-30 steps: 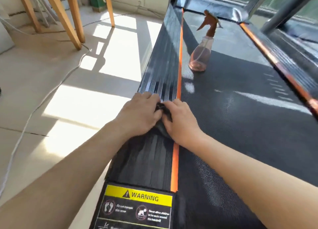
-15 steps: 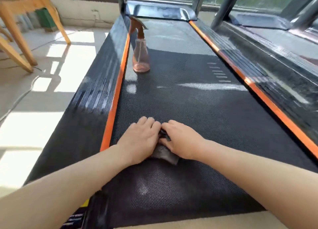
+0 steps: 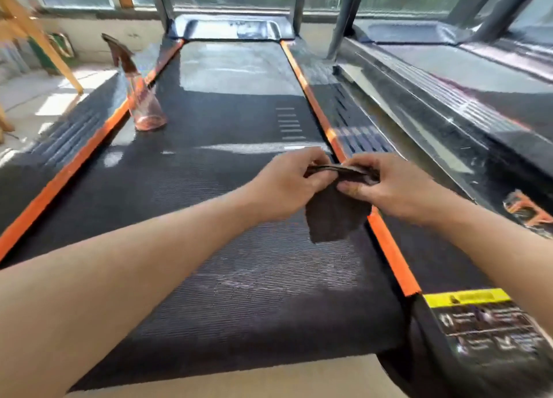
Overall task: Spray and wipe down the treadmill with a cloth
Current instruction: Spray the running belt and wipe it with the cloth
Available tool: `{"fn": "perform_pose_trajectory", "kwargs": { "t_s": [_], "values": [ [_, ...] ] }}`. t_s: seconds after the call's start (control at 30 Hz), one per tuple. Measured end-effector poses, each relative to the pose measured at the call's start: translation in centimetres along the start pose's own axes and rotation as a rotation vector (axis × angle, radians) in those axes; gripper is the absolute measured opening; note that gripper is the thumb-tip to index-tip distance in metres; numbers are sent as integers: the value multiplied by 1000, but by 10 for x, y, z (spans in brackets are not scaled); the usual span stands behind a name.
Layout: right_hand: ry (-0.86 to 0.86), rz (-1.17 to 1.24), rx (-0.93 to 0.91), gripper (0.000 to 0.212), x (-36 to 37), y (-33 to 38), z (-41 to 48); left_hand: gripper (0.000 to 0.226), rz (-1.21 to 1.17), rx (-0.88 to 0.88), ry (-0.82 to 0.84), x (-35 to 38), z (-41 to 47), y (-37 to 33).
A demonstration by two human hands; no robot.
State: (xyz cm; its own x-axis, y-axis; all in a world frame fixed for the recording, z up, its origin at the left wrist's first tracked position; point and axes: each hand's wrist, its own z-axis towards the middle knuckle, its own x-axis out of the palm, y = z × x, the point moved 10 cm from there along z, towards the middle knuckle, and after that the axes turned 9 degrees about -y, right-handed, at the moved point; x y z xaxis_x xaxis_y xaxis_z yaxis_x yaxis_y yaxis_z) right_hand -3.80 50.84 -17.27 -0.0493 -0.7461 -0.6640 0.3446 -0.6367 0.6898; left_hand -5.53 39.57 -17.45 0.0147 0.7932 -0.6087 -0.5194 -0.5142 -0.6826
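The treadmill's black belt (image 3: 227,164) runs away from me between two orange strips. A dark cloth (image 3: 335,215) hangs above the belt's right side, close to the right orange strip (image 3: 386,242). My left hand (image 3: 287,182) and my right hand (image 3: 389,185) each pinch its top edge, so it dangles between them. A pinkish clear spray bottle (image 3: 143,104) with a dark trigger head stands upright on the belt at the far left, well away from both hands.
A second treadmill (image 3: 466,104) lies parallel on the right, with dark uprights (image 3: 341,17) between them. A yellow warning label (image 3: 466,297) marks the near right side rail. Wooden chair legs (image 3: 39,35) and sunlit floor tiles are at the left; windows run along the back.
Both hands went from the left side rail across the belt to the right side. The cloth, pressed flat on the belt half a second ago, is now lifted and held by its top edge.
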Motion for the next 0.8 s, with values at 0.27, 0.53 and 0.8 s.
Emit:
{"fn": "perform_pose_trajectory", "kwargs": {
  "t_s": [0.27,0.53,0.8],
  "values": [
    [-307,147,-106,20,-145,-61,-40,13,-114,39,-161,74,52,-116],
    [141,194,71,53,-88,-158,-139,19,242,-95,613,228,-14,-120],
    [32,592,516,99,-51,-213,-159,36,329,-107,337,246,0,-109]
  ]
}}
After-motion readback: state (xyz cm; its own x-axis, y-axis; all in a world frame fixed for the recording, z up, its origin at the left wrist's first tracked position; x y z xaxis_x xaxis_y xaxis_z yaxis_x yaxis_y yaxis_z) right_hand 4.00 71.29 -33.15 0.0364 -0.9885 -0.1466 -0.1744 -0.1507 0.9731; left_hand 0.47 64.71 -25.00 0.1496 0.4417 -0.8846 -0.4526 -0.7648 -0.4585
